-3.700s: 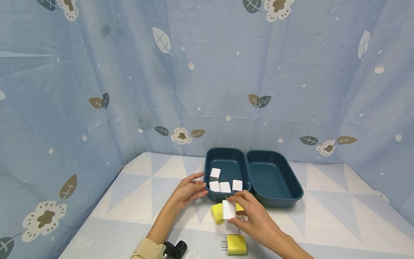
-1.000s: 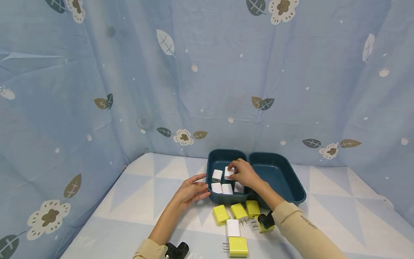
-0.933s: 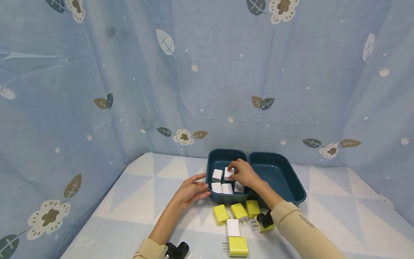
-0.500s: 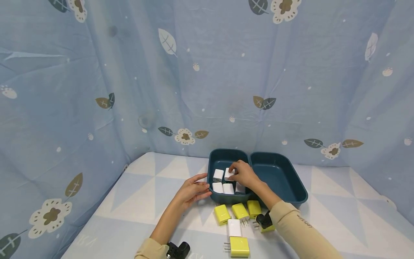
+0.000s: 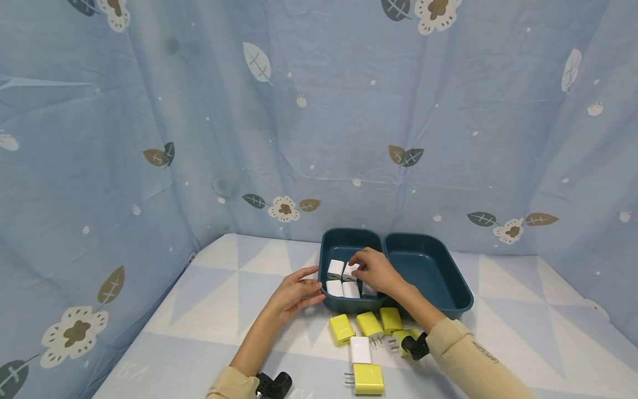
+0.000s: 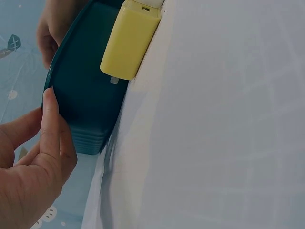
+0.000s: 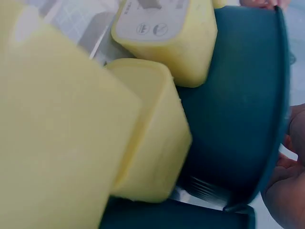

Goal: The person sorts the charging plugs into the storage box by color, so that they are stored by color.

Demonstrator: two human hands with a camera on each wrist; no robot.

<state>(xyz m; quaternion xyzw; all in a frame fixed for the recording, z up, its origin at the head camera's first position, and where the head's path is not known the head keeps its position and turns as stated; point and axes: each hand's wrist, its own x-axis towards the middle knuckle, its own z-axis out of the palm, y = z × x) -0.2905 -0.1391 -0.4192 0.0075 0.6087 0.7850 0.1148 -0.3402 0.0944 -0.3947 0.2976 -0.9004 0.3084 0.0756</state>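
Two dark teal bins stand side by side. Inside the left bin (image 5: 344,305), white charger plugs sit in two rows. My right hand (image 5: 379,271) reaches into this bin and pinches the white charger (image 5: 350,271) in the back row with thumb and fingertips. Beside it on the left sits another white charger (image 5: 335,269); the front row has white chargers (image 5: 334,288), one partly hidden by my right hand. My left hand (image 5: 296,293) touches the left bin's outer side and rim with extended fingers. In the left wrist view, a fingertip (image 6: 49,98) rests at the rim.
The right bin (image 5: 423,271) shows no chargers inside. In front of the bins lie several yellow chargers (image 5: 341,330), a white charger (image 5: 360,350) and a nearer yellow charger (image 5: 368,379) with prongs pointing left. A patterned blue curtain (image 5: 299,127) hangs behind the table.
Since the oldest frame, my right hand has carried a white charger from over the table into the left bin. Lately that charger has shifted slightly left and nearer, beside its neighbour. My left hand stays put.
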